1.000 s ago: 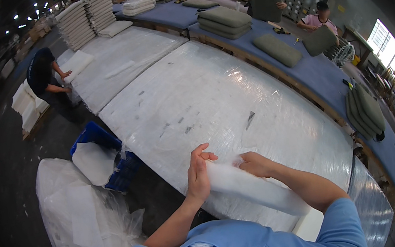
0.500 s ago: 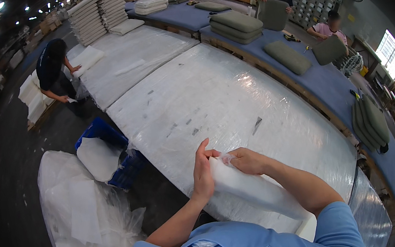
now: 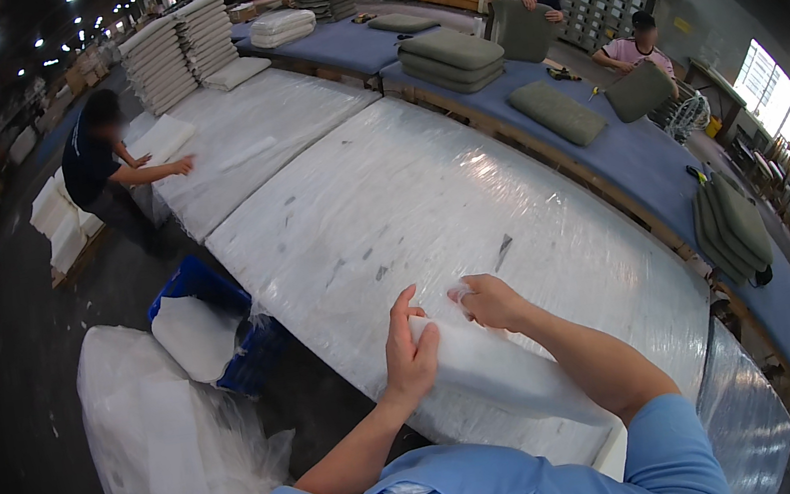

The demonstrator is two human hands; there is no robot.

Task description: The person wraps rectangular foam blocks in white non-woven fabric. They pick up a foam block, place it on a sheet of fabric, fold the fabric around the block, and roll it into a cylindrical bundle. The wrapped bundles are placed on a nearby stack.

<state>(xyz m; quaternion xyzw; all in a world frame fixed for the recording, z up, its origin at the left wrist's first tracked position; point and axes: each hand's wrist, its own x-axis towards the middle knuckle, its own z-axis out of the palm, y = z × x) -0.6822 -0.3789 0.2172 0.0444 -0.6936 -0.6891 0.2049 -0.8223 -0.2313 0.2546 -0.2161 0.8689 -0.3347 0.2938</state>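
A white cushion pad (image 3: 508, 369), seemingly foam, rests on the plastic-covered table (image 3: 334, 245) and reaches back against my blue shirt. My left hand (image 3: 412, 354) is closed round its far left corner, thumb over the top and fingers along the outer side. Just beyond that end, my right hand (image 3: 492, 304) is closed in a pinch on a bit of thin clear plastic film (image 3: 459, 292). The right forearm crosses above the pad and hides part of it. Where the film joins the pad is too faint to make out.
To my left are a blue crate (image 3: 253, 353) holding a white pad and a large clear plastic bag (image 3: 146, 454). One co-worker (image 3: 100, 157) handles white sheets at the far left. Two others hold green cushions (image 3: 641, 91) along a blue table (image 3: 641, 162).
My right hand has moved slightly up and away from the pad's end, drawing the film with it. The left thumb now lies over the pad. The far-left co-worker reaches further onto the table.
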